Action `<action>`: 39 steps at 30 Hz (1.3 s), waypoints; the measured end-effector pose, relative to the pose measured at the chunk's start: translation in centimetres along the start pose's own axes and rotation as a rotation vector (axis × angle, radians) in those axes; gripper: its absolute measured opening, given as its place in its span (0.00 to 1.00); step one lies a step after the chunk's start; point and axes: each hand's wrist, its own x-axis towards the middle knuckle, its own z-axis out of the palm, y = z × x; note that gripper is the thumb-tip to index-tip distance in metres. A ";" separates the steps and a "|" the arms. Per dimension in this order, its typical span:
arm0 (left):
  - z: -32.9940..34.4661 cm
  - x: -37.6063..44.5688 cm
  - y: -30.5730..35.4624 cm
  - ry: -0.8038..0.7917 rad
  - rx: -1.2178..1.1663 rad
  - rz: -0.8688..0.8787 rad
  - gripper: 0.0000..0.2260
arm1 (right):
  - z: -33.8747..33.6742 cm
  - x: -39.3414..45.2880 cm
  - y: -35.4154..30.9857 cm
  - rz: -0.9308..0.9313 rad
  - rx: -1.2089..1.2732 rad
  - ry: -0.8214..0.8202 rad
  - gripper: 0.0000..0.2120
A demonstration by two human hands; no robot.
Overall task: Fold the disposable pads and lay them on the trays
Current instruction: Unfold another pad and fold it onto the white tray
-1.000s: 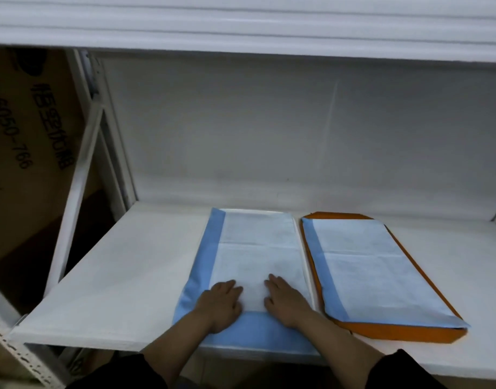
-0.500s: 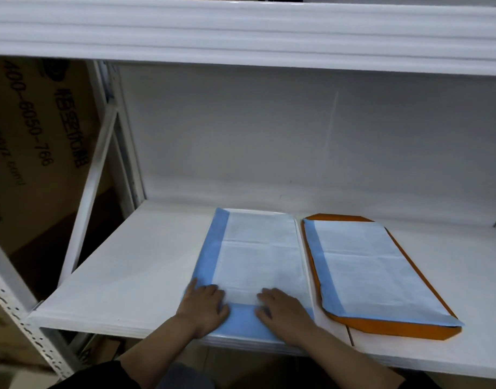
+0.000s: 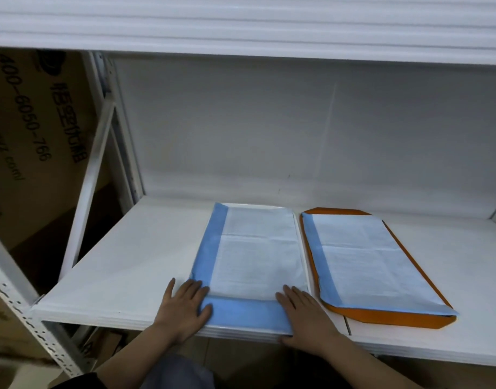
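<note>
On the white shelf [image 3: 123, 262], our left hand [image 3: 182, 304] and right hand [image 3: 305, 313] press flat, apart, on the near corners of a blue-edged pad [image 3: 252, 256], seating it on its white tray [image 3: 304, 248]; beside lies a padded orange tray [image 3: 426, 279].

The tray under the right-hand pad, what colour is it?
Orange; the tray rim shows around the folded pad in the head view.

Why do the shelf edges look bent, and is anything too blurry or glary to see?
Head view: the wide lens bows the upper shelf and the left post, so straight lines curve near the borders. Light is soft and even, with no harsh glare and only faint shadows under the hands. The whole picture is slightly soft; the cardboard box's print is smeared.
</note>
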 end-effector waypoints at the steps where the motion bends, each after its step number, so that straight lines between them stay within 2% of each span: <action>1: -0.2 -0.1 -0.3 -0.011 0.015 -0.013 0.36 | 0.1 -0.2 0.3 -0.005 0.005 0.016 0.43; 3: 0.3 0.3 -0.9 -0.013 0.069 0.002 0.26 | -0.1 -0.4 0.6 -0.009 0.033 0.029 0.43; 4: 0.9 0.6 -1.1 -0.011 0.093 0.002 0.26 | -0.2 -0.6 0.6 -0.003 0.041 0.023 0.44; 7: -0.6 0.1 0.2 -0.043 0.056 -0.054 0.36 | -0.6 -0.8 0.9 0.011 0.053 0.027 0.49; 8: -0.5 0.1 0.5 0.005 0.027 -0.087 0.39 | -0.7 -0.9 1.0 0.021 0.058 0.049 0.48; 10: -0.7 0.1 0.8 -0.024 -0.110 -0.211 0.38 | -0.7 -1.2 1.3 -0.010 -0.007 0.171 0.41; 12: -0.7 0.0 0.6 -0.017 -0.293 -0.312 0.30 | -0.8 -1.5 1.5 0.008 -0.033 0.288 0.33; 14: -1.0 -0.1 -0.1 0.000 -0.477 -0.384 0.27 | -0.7 -1.9 1.7 0.039 -0.014 0.395 0.33; 18: -1.5 0.0 -1.3 -0.087 -0.762 -0.504 0.40 | -0.9 -2.7 1.8 0.215 0.073 0.472 0.25; 21: -1.8 0.6 -1.6 -0.151 -0.907 -0.535 0.40 | -1.8 -2.8 1.3 0.378 0.263 0.361 0.27; 23: -1.8 0.9 -1.8 -0.172 -0.963 -0.550 0.42 | -2.3 -2.7 1.0 0.437 0.557 0.233 0.29; 25: -1.8 1.2 -1.9 -0.139 -1.044 -0.568 0.33 | -2.4 -2.6 1.1 0.431 0.924 0.149 0.31; 27: -2.0 1.3 -2.0 -0.131 -1.188 -0.599 0.25 | -2.7 -3.0 1.4 0.425 1.168 0.068 0.31; 31: -2.1 0.9 -2.4 -0.111 -1.381 -0.601 0.21 | -2.9 -3.3 1.9 0.446 1.464 0.018 0.20; 35: -2.7 1.1 -2.5 -0.134 -1.384 -0.477 0.11 | -2.5 -2.0 2.2 0.509 1.626 0.104 0.14; 39: -3.4 1.8 -2.1 -0.170 -1.334 -0.449 0.06 | -3.1 -0.6 2.0 0.524 1.508 0.115 0.12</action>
